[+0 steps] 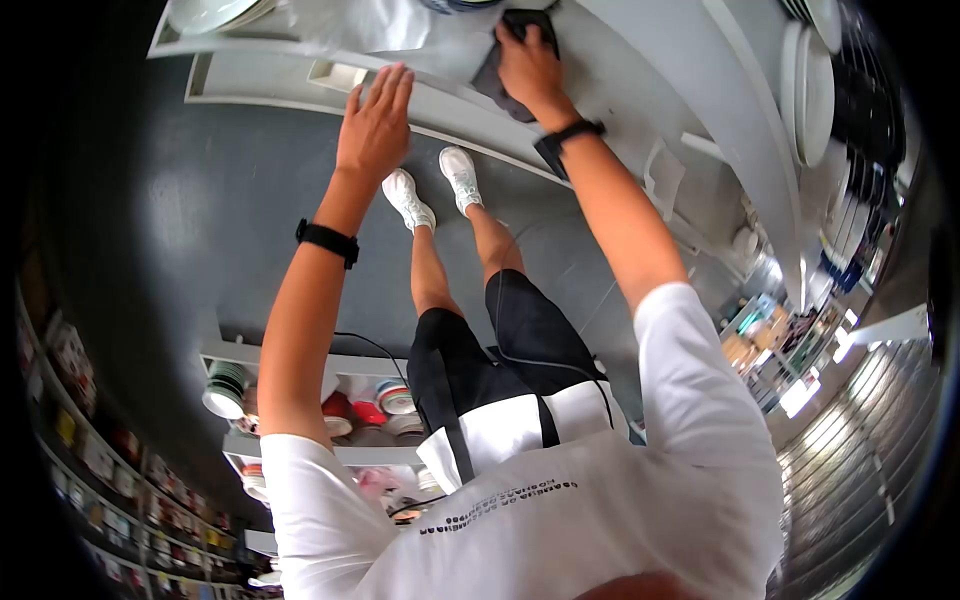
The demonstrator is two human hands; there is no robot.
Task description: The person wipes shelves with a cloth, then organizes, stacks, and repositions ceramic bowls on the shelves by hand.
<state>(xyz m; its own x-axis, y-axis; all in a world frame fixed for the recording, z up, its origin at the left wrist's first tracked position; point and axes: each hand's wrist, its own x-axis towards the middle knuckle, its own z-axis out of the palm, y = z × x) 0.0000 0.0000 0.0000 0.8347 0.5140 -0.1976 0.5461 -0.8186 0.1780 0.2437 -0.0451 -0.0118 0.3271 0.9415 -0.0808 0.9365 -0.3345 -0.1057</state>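
My right hand (530,72) is pressed onto a dark grey cloth (492,82), its fingers curled over it, on a white shelf surface (600,90). Part of the cloth is hidden under the hand. My left hand (375,122) has its fingers stretched out and holds nothing. Its fingertips are over the front edge of the shelf, near a small pale box-like piece (337,75); whether they touch the edge I cannot tell. Clear plastic wrapping (385,25) lies on the shelf beyond the left hand.
White plates (210,12) are at the shelf's far left, and more plates (812,95) are at the right. Behind me a low rack holds stacked bowls (226,390). Full shelves (110,490) line the left side. A thin cable (560,362) hangs along my shorts.
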